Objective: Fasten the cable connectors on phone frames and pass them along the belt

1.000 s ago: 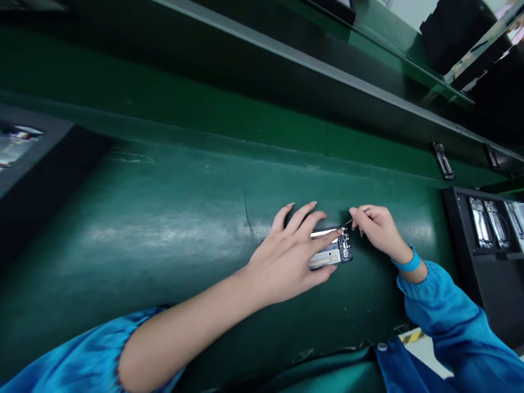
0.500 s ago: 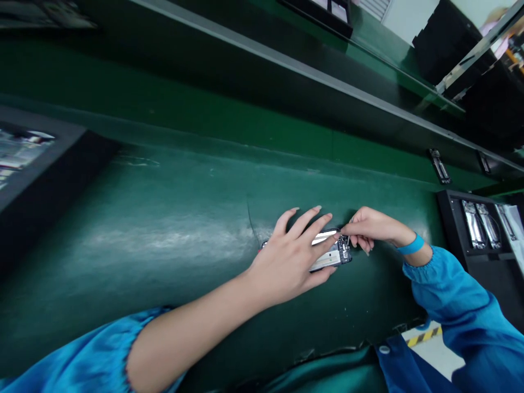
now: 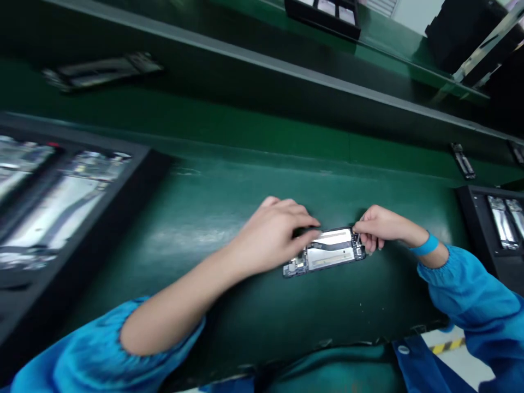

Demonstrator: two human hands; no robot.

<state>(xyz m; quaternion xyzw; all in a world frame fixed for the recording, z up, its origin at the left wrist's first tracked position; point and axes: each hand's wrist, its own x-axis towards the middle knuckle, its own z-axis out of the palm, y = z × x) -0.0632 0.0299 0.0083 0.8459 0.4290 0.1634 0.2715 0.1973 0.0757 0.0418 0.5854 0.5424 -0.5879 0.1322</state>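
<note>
An opened phone (image 3: 331, 256) lies on the green work surface, its battery bay, dark flex cable and circuit boards showing. My left hand (image 3: 282, 229) hovers over its upper left edge, fingers bent, the thumb and forefinger tips close together but apart. Part of the phone is hidden under that thumb. At the phone's right end my right hand (image 3: 379, 225) is closed in a pinch on a thin metal tool (image 3: 359, 238), mostly covered by the fingers. Whether its tip touches the small board there, I cannot tell.
On the left stands a dark tray (image 3: 151, 164) with opened phones in it; another dark tray (image 3: 470, 218) is at right. One opened phone (image 3: 102, 71) and a smaller-looking one (image 3: 462, 161) lie along the back. A shelf edge (image 3: 245, 52) runs across above, bearing a black box (image 3: 323, 19).
My left hand has lifted from lying spread over the phone and drawn back leftward, its fingers now bent, uncovering the phone's middle. The right hand stays at the phone's right end. The view has shifted left.
</note>
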